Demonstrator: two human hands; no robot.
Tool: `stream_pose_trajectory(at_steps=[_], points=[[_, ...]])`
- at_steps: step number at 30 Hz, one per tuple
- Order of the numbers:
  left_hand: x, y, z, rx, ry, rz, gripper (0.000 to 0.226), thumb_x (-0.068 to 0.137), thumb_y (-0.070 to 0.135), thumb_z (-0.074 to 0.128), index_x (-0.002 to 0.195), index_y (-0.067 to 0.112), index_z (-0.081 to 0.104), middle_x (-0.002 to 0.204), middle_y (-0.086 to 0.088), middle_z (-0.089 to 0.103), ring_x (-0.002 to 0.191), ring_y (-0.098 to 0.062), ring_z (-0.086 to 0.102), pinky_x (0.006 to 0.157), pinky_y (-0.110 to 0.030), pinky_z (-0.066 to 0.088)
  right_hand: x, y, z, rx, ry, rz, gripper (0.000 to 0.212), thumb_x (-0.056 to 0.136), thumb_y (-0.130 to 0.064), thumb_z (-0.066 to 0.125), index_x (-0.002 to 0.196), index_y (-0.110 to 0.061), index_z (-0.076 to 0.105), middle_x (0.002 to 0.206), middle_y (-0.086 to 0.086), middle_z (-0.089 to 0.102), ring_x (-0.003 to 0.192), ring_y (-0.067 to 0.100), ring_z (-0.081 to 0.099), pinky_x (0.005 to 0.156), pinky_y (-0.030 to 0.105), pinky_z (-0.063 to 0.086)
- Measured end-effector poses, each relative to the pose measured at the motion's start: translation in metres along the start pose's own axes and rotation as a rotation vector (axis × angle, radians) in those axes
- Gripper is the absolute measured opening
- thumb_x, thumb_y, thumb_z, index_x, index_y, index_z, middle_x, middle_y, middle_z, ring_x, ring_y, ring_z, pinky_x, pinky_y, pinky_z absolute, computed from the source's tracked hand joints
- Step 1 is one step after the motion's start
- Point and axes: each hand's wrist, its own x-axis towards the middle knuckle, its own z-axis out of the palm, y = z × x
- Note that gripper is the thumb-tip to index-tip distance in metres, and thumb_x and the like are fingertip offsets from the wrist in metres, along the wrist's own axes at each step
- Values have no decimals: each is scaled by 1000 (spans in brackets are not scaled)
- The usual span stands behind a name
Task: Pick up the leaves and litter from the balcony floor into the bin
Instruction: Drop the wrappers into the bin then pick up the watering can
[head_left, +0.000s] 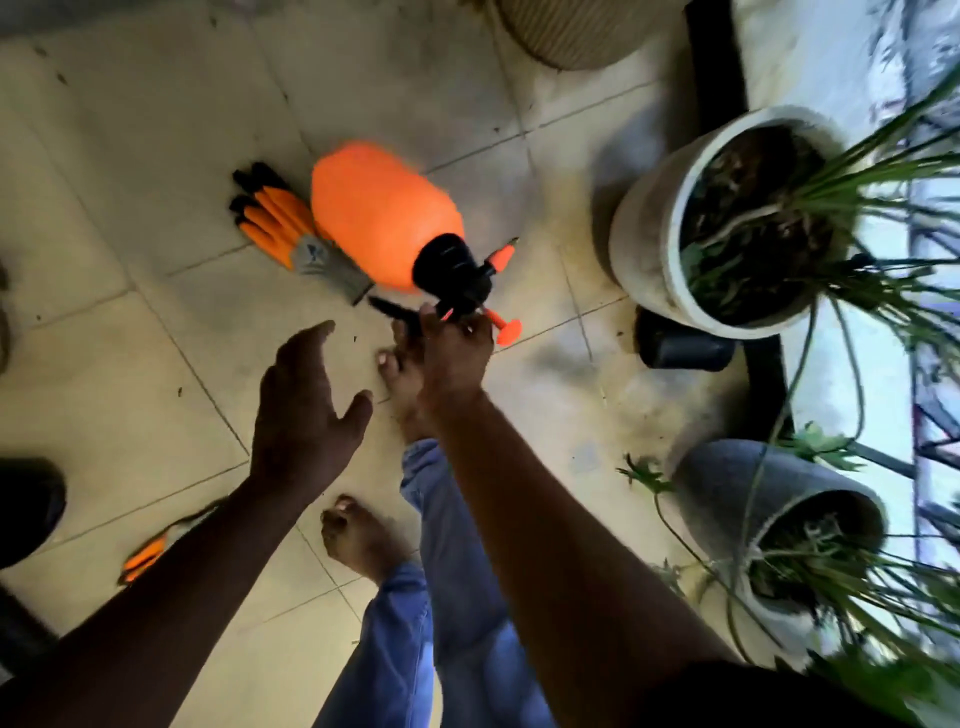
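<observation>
Two hands show: the left hand (304, 410) and the right hand (453, 353). There are two bare feet, one (402, 387) ahead and one (358, 540) nearer. One orange sprayer (384, 215) is in view. Orange gloves lie in two spots: a stack (291, 228) beside the sprayer, its count unclear, and one glove (145, 558) under the left arm. Two plant pots stand at the right, a white pot (654, 234) and a grey pot (727, 483), with one small black pot (680, 348) between them. One ribbed pot (566, 31) sits at the top edge.
</observation>
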Motion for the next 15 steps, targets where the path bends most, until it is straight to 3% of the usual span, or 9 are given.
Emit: stream_pose_trajectory(at_steps=[2,4,6,9,11,12,15], points=[[-1,12,-22,159,2,125,81,77,27,79,148,17,40,146,-8,47,135,-32,45,106,-48,40,-21,16,-3,-267,65,-215,30,85,-29,68,109,-27,50,89,-1,71,70,24,69,71,45,54],[-6,21,-41,291,-23,186,67,74,35,76,136,22,53,134,-4,56,127,-32,51,94,-49,47,-41,31,-1,-596,144,-336,28,83,-53,62,106,-44,48,90,-5,71,80,22,71,80,46,59],[-13,23,-55,321,-15,226,47,74,42,62,117,22,65,111,-4,67,109,-34,60,78,-46,52,-72,28,6,-793,203,-415,33,82,-54,63,110,-37,54,97,-6,67,90,20,65,83,30,52],[-26,11,-67,295,-91,154,32,77,41,52,97,21,67,78,-4,66,82,-38,65,61,-44,51,-107,33,15,-871,137,-399,28,88,-33,70,112,-18,65,87,-15,54,88,11,53,69,15,27],[-37,2,-74,206,-100,66,23,80,39,56,93,23,66,73,-3,66,75,-38,65,57,-41,47,-127,44,18,-962,105,-519,28,87,-32,71,111,-20,67,83,-20,48,87,4,50,75,5,26],[-45,0,-75,125,-85,28,23,81,36,58,96,21,68,76,-4,69,76,-38,66,57,-37,44,-133,50,20,-1001,133,-579,30,85,-35,71,112,-23,66,87,-16,56,94,7,55,81,4,26],[-65,-6,-74,-86,13,-28,21,86,21,64,104,11,69,85,-12,73,79,-40,69,62,-28,29,-133,67,24,-1097,145,-523,46,81,-47,66,118,-28,47,97,1,72,98,29,64,82,34,45]])
